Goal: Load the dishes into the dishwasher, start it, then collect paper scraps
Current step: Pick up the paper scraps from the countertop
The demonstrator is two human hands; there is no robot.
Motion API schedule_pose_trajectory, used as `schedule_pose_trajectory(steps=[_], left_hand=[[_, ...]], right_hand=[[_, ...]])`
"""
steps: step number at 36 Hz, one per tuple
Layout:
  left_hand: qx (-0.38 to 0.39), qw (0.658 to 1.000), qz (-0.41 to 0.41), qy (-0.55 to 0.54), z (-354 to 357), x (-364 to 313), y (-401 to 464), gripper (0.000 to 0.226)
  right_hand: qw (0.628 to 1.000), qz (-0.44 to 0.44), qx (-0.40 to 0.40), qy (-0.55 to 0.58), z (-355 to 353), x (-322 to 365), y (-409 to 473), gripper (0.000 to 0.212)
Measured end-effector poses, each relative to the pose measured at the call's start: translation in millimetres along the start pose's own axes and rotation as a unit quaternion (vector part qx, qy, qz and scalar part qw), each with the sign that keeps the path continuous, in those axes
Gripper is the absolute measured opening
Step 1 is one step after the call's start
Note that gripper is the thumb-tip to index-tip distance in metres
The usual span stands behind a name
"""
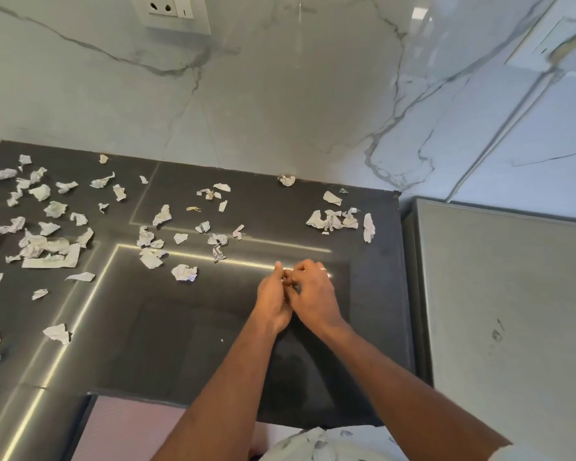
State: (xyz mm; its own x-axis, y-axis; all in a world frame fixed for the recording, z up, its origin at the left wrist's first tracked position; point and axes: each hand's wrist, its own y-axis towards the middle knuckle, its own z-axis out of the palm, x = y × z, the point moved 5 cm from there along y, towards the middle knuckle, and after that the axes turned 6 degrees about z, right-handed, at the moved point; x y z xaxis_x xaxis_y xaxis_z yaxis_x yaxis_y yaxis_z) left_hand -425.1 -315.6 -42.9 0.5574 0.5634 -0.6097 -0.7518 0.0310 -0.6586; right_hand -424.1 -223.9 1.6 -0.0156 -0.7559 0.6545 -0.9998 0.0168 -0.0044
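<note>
Several crumpled white paper scraps lie scattered over the dark countertop (187, 334): a dense spread at the left (47, 247), a group in the middle (183, 271) and a cluster near the right back corner (333, 220). My left hand (273, 294) and my right hand (313, 291) meet above the counter's right part, fingers curled together around something small and pale that is mostly hidden between them. A ring shows on my right hand.
A marble backsplash (280, 94) rises behind the counter, with a wall socket (172, 10) at the top. A grey appliance top (506, 311) stands to the right of the counter. The counter's front edge runs just above pink flooring (130, 424).
</note>
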Motion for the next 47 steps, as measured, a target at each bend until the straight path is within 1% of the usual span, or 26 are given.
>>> schedule_pose_trajectory(steps=[2, 4, 6, 8, 10, 12, 16, 19, 20, 22, 26, 28, 30, 32, 34, 36, 37, 38, 40, 44, 47], left_hand=[[-0.013, 0.999, 0.021, 0.037, 0.4, -1.8, 2.8, 0.051], [-0.033, 0.998, 0.027, 0.051, 1.4, -4.3, 6.8, 0.044], [-0.039, 0.998, 0.024, 0.039, 5.7, -7.9, 11.3, 0.041], [-0.037, 0.999, 0.019, 0.020, 10.9, -11.1, 16.0, 0.041], [-0.035, 0.999, 0.013, 0.010, 16.1, -14.6, 19.4, 0.042], [-0.039, 0.999, 0.010, 0.006, 19.9, -15.8, 23.3, 0.045], [-0.040, 0.999, 0.001, 0.018, 28.4, -12.4, 29.1, 0.048], [-0.039, 0.999, -0.007, 0.030, 34.6, -7.8, 30.9, 0.049], [-0.038, 0.999, -0.010, 0.033, 35.7, -6.2, 31.6, 0.049], [-0.038, 0.999, -0.016, 0.035, 37.3, -4.1, 31.3, 0.049], [-0.047, 0.998, -0.026, 0.036, 34.9, 2.2, 33.1, 0.053], [-0.046, 0.998, -0.031, 0.027, 33.4, 5.8, 33.9, 0.056], [-0.042, 0.998, -0.035, 0.016, 32.3, 8.6, 35.4, 0.059], [-0.035, 0.999, -0.039, 0.004, 32.8, 10.3, 36.7, 0.060], [-0.027, 0.999, -0.042, -0.004, 34.9, 11.1, 38.0, 0.061], [-0.021, 0.999, -0.042, -0.008, 37.7, 10.3, 38.9, 0.062], [-0.019, 0.999, -0.043, -0.008, 38.8, 10.2, 39.6, 0.062], [-0.016, 0.999, -0.044, -0.005, 39.2, 11.0, 40.7, 0.062], [-0.014, 0.999, -0.047, 0.000, 39.1, 12.2, 43.1, 0.060], [-0.011, 0.999, -0.052, -0.005, 41.9, 12.6, 44.0, 0.051], [0.006, 0.999, -0.045, -0.002, 43.8, 11.9, 44.5, 0.045]], right_hand=[[1.000, 0.012, 0.020, 0.015, 0.1, -4.0, 4.9, 0.008], [0.996, 0.050, 0.021, 0.069, -7.0, -11.2, 12.9, 0.004], [0.989, 0.090, -0.037, 0.111, -24.2, -24.6, 23.2, 0.004], [0.979, 0.119, -0.101, 0.129, -45.3, -44.1, 34.5, 0.011], [0.974, 0.150, -0.132, 0.107, -63.4, -66.7, 47.6, 0.016], [0.972, 0.178, -0.136, 0.073, -75.8, -88.5, 62.1, 0.020], [0.970, 0.212, -0.117, 0.006, -90.4, -114.6, 88.4, 0.030], [0.973, 0.210, -0.061, -0.072, -90.4, -127.7, 104.4, 0.041], [0.973, 0.205, -0.036, -0.104, -88.2, -131.4, 107.2, 0.040], [0.971, 0.184, -0.008, -0.155, -84.2, -134.6, 107.8, 0.032], [0.964, 0.140, 0.009, -0.225, -75.8, -127.3, 95.8, 0.020], [0.963, 0.133, 0.007, -0.233, -72.7, -123.5, 84.1, 0.018], [0.967, 0.142, -0.002, -0.211, -70.4, -123.0, 71.8, 0.018], [0.978, 0.156, 0.007, -0.141, -65.1, -119.9, 60.9, 0.017], [0.981, 0.190, 0.029, 0.012, -60.2, -110.6, 52.7, 0.013], [0.959, 0.214, 0.039, 0.181, -57.8, -94.8, 46.4, 0.010], [0.948, 0.215, 0.041, 0.233, -57.0, -86.3, 44.1, 0.010], [0.942, 0.208, 0.050, 0.260, -56.5, -76.4, 41.8, 0.012], [0.944, 0.184, 0.078, 0.262, -52.2, -58.5, 37.1, 0.013], [0.970, 0.144, 0.125, 0.149, -37.5, -37.0, 31.9, 0.013], [0.981, 0.127, 0.128, 0.078, -29.7, -30.2, 33.2, 0.017]])
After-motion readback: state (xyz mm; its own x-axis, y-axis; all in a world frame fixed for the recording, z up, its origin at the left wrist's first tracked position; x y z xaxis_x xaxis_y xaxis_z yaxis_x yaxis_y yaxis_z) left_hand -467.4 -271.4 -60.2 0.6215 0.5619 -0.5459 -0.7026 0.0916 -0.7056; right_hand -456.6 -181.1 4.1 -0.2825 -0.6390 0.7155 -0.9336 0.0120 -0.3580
